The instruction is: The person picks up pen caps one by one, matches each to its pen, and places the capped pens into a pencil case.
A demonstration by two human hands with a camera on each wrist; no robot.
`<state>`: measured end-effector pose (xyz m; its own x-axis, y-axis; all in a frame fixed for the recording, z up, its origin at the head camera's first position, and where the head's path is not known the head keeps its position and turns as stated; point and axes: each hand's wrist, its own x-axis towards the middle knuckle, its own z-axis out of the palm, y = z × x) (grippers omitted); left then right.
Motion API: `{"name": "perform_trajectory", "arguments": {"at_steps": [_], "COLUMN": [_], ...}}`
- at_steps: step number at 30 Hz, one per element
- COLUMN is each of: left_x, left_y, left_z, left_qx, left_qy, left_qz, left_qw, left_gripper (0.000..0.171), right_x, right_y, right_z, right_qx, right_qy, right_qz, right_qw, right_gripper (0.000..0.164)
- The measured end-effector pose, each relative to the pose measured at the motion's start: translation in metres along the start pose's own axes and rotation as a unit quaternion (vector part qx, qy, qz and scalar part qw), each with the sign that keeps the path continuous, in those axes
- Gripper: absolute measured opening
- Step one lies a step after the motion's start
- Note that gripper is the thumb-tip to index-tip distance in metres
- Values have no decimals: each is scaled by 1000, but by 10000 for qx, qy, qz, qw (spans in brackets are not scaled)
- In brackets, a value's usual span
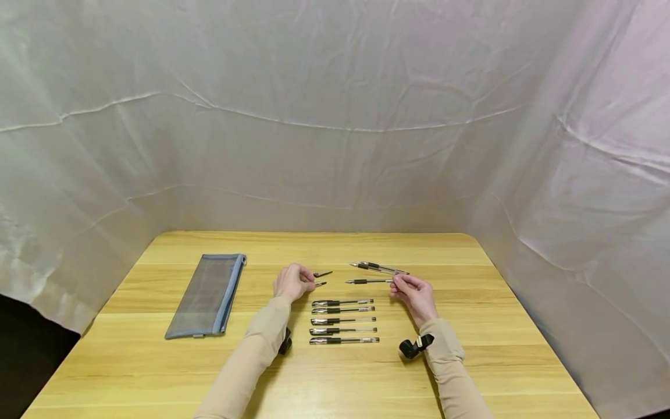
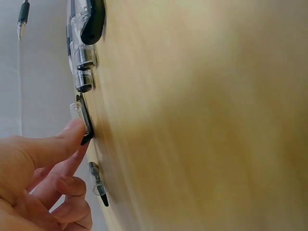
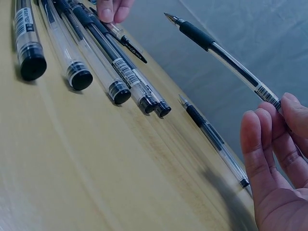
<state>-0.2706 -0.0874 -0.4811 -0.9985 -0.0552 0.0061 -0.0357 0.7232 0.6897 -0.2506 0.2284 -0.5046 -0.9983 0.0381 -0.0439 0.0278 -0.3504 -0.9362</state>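
Note:
My left hand [image 1: 293, 283] pinches a clear-and-black pen cap [image 2: 87, 122] at the table surface, between thumb and fingertip. Beyond it lies a second loose cap [image 1: 323, 274], seen near the curled fingers in the left wrist view. My right hand [image 1: 414, 295] holds an uncapped gel pen [image 1: 366, 281] by its rear end, with thumb and fingers. The held pen is raised off the table, its tip pointing left toward the left hand. Behind it, uncapped pen bodies [image 1: 384, 269] lie close together on the table; their exact number is hard to tell.
Several capped pens [image 1: 342, 321] lie in a row between the forearms, caps to the left. A grey mesh pouch [image 1: 204, 297] with blue edging lies at the left on the wooden table [image 1: 157, 372]. Pale fabric [image 1: 335, 145] hangs around the back and sides.

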Motion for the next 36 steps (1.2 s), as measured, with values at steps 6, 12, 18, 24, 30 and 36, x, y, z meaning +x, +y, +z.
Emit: {"name": "perform_trajectory", "arguments": {"at_steps": [6, 12, 18, 24, 30, 36], "left_x": [-5, -10, -15, -24, -32, -35], "left_y": [-3, -8, -13, -17, -14, -11], "left_z": [-5, -10, -14, -14, -9, -6], "left_qx": [198, 346, -56, -685, -1850, -3210], "left_qy": [-153, -401, -621, -558, -407, -159], "left_qz": [236, 403, 400, 214, -57, -296], "left_qw": [9994, 9978, 9973, 9959, 9819, 9465], "left_gripper": [12, 16, 27, 31, 29, 23], "right_x": [-1, -1, 0, 2, 5, 5], "right_y": [-1, -2, -3, -1, 1, 2], "right_z": [0, 1, 3, 5, 11, 16], "right_qx": [20, 45, 51, -20, -97, -122], "right_qy": [-7, -21, -23, -9, -49, -136], "right_qz": [-3, 1, 27, -43, -189, -291], "right_qw": [10000, 10000, 10000, 10000, 9998, 9994], "right_gripper": [17, 11, 11, 21, 36, 39]}}
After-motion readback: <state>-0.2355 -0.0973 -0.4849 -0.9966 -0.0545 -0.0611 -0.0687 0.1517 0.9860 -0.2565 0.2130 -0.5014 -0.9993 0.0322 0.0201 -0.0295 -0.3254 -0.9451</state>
